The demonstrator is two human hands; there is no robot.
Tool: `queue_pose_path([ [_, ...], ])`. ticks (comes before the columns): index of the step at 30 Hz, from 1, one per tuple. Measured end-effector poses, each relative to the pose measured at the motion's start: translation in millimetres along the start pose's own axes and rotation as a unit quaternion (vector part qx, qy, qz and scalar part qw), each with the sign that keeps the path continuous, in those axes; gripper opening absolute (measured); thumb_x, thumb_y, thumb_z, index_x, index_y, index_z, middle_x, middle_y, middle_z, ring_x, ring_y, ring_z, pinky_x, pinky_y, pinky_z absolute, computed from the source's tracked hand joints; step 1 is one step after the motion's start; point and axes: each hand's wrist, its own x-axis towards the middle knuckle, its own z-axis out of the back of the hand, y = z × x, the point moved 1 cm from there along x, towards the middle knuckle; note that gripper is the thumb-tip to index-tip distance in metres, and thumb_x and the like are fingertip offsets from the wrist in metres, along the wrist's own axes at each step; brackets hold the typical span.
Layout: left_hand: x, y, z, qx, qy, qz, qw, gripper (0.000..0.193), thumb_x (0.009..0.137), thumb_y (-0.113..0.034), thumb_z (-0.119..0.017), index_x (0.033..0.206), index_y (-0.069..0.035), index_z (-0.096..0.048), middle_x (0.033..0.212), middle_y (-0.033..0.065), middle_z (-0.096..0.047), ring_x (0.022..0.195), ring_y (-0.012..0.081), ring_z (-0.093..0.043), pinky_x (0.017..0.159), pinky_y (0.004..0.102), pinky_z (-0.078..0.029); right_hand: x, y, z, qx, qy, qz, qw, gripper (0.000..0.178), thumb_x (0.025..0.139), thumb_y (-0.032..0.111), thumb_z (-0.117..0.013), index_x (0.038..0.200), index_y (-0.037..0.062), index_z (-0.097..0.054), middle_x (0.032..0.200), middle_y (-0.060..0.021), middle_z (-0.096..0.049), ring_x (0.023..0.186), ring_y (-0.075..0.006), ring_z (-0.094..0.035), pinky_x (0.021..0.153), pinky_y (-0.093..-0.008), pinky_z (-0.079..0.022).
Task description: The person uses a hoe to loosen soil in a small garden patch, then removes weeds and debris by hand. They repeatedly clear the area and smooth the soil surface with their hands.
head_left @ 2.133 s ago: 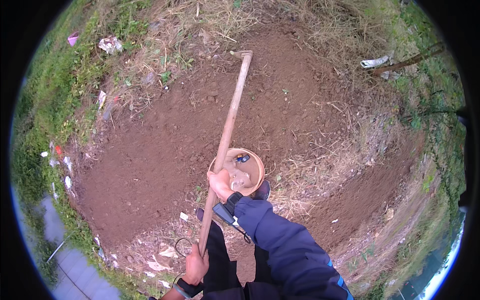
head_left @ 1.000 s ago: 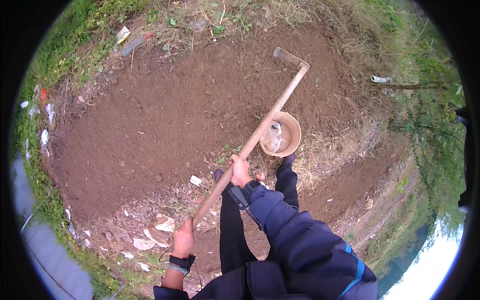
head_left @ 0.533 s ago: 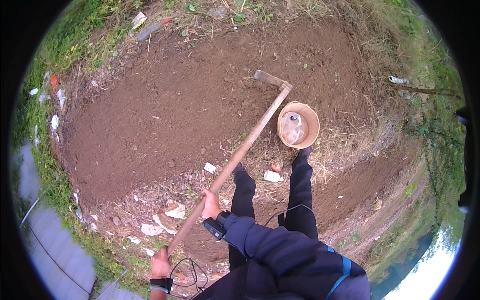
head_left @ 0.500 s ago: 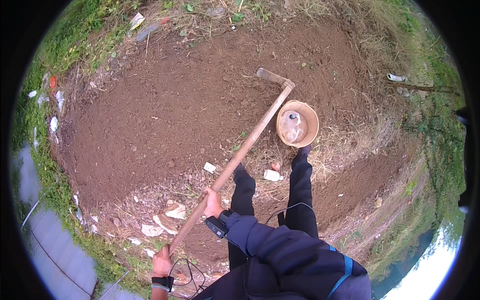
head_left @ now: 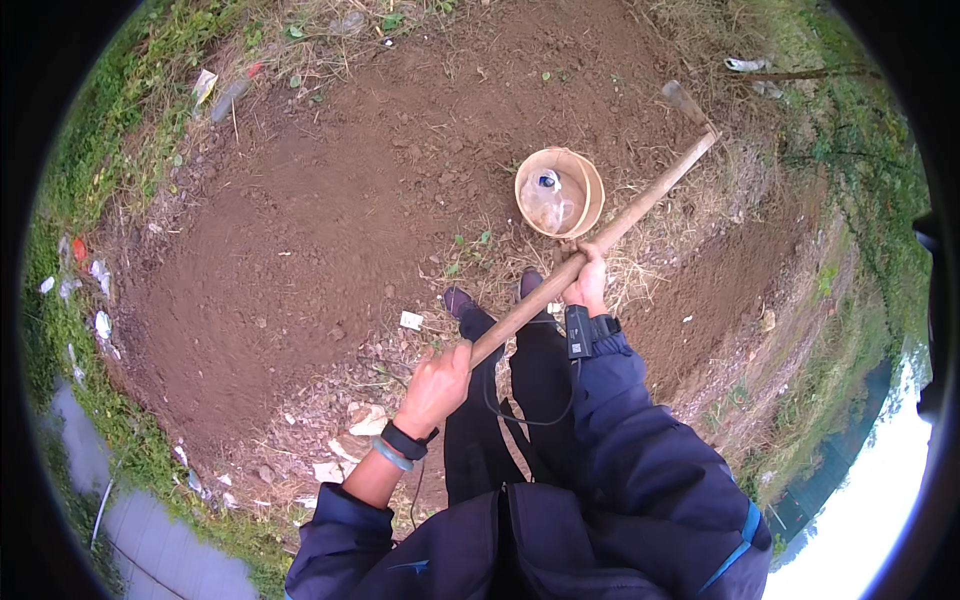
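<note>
My two hands are wrapped round the long wooden handle of a hoe, which slants from lower left to upper right. At its near end is my left hand, closed on the wood. Further up the handle, my right hand grips it. The hoe's flat metal blade is at the far right, over or against the soil; I cannot tell which. A pale yellow bucket stands just left of the handle, beyond my feet. Inside it lies a clear plastic bag with a small dark blue item.
Loose brown soil spreads ahead and to the left. Dry straw lies near the bucket. A small white packet sits left of my shoes. Pale stones are at lower left. Litter and green plants line the edges.
The hoe has swung rightward, its blade now farther right and its handle passing right of the bucket. My hands moved up and right with it. My feet now stand closer together.
</note>
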Motion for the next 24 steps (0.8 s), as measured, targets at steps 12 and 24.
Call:
queue_pose_path([
  [12,92.8,-26.7,-48.2,-0.239,0.136,0.097,0.957,0.045,0.085,-0.023,-0.068,0.121,-0.001,-0.054,0.113,0.0195,-0.06,0.105,0.0359,-0.059,0.088,0.0408,-0.049,-21.7,5.3,128.6,-0.159,-0.126,-0.058,0.978,0.008,0.086,0.004,-0.055,0.086,-0.0008,-0.049,0.076,-0.0094,-0.055,0.061,-0.0213,-0.056,0.059,-0.0406,-0.055],
  [24,52.3,22.8,-2.7,-0.508,-0.168,0.376,0.757,0.02,0.09,-0.003,-0.059,0.11,0.0,-0.06,0.096,0.0065,-0.063,0.084,0.0116,-0.062,0.074,0.0254,-0.054,-2.8,-16.5,168.4,-0.257,-0.153,-0.077,0.951,0.012,0.083,0.005,-0.058,0.088,-0.0058,-0.056,0.07,-0.0124,-0.059,0.058,-0.0249,-0.061,0.051,-0.0396,-0.053],
])
